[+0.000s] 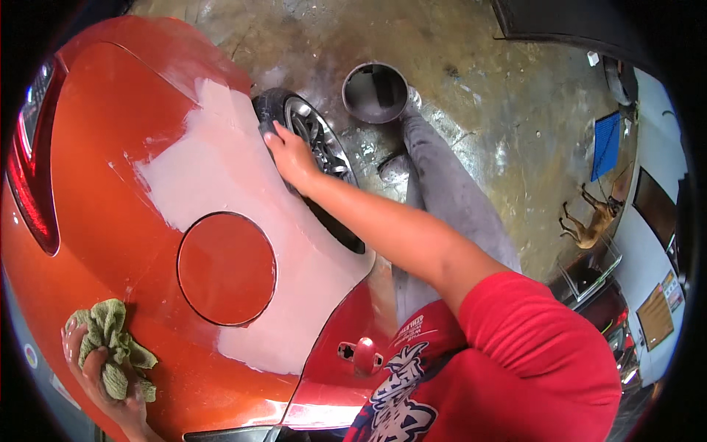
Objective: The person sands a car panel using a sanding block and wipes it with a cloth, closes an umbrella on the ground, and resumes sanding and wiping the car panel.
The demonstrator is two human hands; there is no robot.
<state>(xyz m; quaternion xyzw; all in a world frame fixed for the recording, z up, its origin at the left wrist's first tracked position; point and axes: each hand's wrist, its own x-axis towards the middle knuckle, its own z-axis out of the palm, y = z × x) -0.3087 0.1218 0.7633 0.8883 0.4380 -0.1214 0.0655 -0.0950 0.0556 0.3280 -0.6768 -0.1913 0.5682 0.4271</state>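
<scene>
An orange-red car's rear side panel fills the left of the view. A pale pink filler patch spreads over the wheel arch and round the closed fuel flap. My right hand is closed on a small dark grey block at the arch's edge, by the wheel. Only part of that block shows past my fingers. Lower left, my left hand grips a crumpled green cloth against the orange paint.
A round bucket with dark liquid stands on the wet, stained floor, close to my foot. The red door's handle is near my body. Far right, a brown dog lies near a blue mat.
</scene>
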